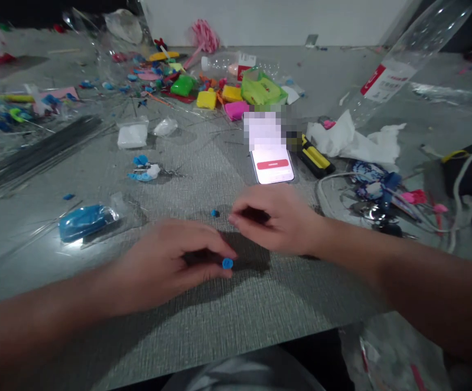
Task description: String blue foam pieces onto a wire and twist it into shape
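Note:
Between the thumb and fingertips of my left hand is a small round piece of blue clay, held just above the table. My right hand is close by on the right, its thumb and forefinger pinched together; whether anything sits in the pinch cannot be made out. A tiny blue clay bit lies on the table left of my right fingertips. A blue clay packet in clear wrap rests beyond my left wrist. Farther back lies a blue and white clay piece with thin wires.
A lit phone lies beyond my right hand, beside a black and yellow tool. Thin wires are bundled at left. Coloured clay packets crowd the back. A plastic bottle, crumpled tissue and a white cable are at right.

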`<state>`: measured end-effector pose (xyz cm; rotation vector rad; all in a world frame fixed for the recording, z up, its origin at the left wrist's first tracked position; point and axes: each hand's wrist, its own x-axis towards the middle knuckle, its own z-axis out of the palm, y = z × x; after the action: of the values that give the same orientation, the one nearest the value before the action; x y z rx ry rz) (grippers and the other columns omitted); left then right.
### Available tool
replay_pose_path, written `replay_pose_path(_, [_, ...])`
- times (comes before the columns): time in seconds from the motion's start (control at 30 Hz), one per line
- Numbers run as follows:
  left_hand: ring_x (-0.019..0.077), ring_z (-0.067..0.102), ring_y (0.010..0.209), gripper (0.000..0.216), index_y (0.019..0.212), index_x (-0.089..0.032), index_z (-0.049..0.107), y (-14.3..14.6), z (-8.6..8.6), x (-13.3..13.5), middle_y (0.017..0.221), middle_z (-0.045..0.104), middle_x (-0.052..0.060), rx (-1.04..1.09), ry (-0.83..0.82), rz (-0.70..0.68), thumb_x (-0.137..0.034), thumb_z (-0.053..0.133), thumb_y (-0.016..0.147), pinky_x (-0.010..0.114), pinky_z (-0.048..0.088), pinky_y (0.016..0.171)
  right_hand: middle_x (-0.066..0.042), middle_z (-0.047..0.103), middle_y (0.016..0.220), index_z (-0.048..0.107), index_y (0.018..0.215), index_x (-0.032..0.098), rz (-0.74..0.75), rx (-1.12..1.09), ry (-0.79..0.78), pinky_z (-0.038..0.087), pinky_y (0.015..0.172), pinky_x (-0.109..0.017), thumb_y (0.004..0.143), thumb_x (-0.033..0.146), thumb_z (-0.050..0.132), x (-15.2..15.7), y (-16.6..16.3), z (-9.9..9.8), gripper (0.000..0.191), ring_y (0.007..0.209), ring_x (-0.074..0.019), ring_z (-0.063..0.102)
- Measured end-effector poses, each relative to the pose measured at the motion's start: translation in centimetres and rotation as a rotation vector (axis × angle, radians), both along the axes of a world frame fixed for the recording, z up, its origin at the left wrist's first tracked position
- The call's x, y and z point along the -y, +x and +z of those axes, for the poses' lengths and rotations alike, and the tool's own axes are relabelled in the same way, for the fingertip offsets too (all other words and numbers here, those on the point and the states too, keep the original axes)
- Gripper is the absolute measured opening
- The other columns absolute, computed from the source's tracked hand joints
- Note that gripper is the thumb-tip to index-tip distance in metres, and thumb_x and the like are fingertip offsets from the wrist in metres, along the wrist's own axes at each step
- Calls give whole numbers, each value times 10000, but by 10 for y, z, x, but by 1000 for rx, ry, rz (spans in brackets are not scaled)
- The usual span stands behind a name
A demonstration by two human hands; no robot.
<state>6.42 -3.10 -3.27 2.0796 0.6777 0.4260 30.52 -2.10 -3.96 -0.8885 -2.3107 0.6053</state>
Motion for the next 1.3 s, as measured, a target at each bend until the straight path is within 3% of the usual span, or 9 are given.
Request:
replay_pose_path(0.1, [155, 684, 964, 132, 1023, -221, 750, 2, -1, 0, 1053, 736, 36, -29, 193, -111, -164, 668, 936, 257, 507, 856, -27, 650, 833, 675, 966, 145, -42, 75, -29, 382, 684, -265, 946, 257, 579, -3, -6, -7, 149, 757, -137, 562])
replay_pose_path(0.27, [214, 617, 949, 88, 951, -233, 768, 2, -6, -2, 983, 686, 55, -148, 293, -46, -289, 706, 923, 318, 474, 804, -74, 667, 1002, 689, 1060, 149, -111, 285, -15, 385, 721, -309, 894, 235, 608, -5, -19, -8, 204, 887, -203, 585])
replay_pose_path(0.67, [233, 615, 1072, 210, 1029, -259, 756, 0, -2, -5, 1118, 686, 44, -196, 161, -50, -383, 769, 860, 353, 478, 927, -44, 641, 945, 661, 989, 150, -89, 161, -47, 404, 765, -286, 907, 171, 601, -12, -19, -11, 104, 864, -162, 551])
replay_pose_path(0.77, [225, 618, 1000, 305, 998, -237, 731, 0, 5, -4, 1050, 678, 38, -164, 112, -1, -473, 796, 815, 322, 484, 845, -25, 633, 900, 638, 962, 153, -104, 66, -50, 410, 738, -270, 922, 201, 625, -11, -17, -11, 64, 816, -141, 547])
replay_pose_path(0.87, [149, 554, 728, 282, 809, -192, 624, 1, 7, -4, 784, 591, 0, -47, 29, 208, -435, 639, 949, 260, 435, 642, -9, 620, 827, 636, 916, 151, -123, -92, 3, 430, 712, -254, 952, 283, 654, -8, -16, -9, 138, 770, -126, 556])
replay_pose_path(0.97, [122, 491, 624, 265, 854, -192, 591, 2, 8, -5, 711, 546, -19, 89, -63, 413, -412, 565, 1000, 233, 395, 543, -8, 624, 813, 656, 928, 161, -92, -206, 81, 460, 707, -253, 957, 290, 669, -3, -17, -4, 133, 760, -124, 577])
replay_pose_path(1.07, [117, 519, 613, 216, 960, -196, 638, 4, 10, -7, 728, 614, -18, 118, -120, 383, -399, 574, 999, 211, 399, 514, -27, 665, 855, 672, 956, 171, -17, -225, 159, 488, 745, -270, 964, 266, 668, 1, -18, -1, 96, 811, -138, 605])
replay_pose_path(1.17, [98, 487, 555, 251, 853, -188, 669, 5, 12, -6, 640, 581, -35, 50, -96, 322, -349, 554, 1007, 193, 370, 483, -48, 693, 895, 687, 969, 174, 11, -195, 225, 497, 793, -297, 979, 267, 649, 2, -17, -3, 101, 869, -157, 614])
replay_pose_path(1.3, [99, 524, 586, 230, 846, -188, 698, 4, 10, -6, 659, 614, -33, 58, -107, 359, -322, 580, 991, 183, 410, 521, -75, 695, 942, 699, 1028, 165, 5, -160, 262, 504, 787, -312, 976, 290, 647, 1, -15, -5, 145, 876, -168, 617])
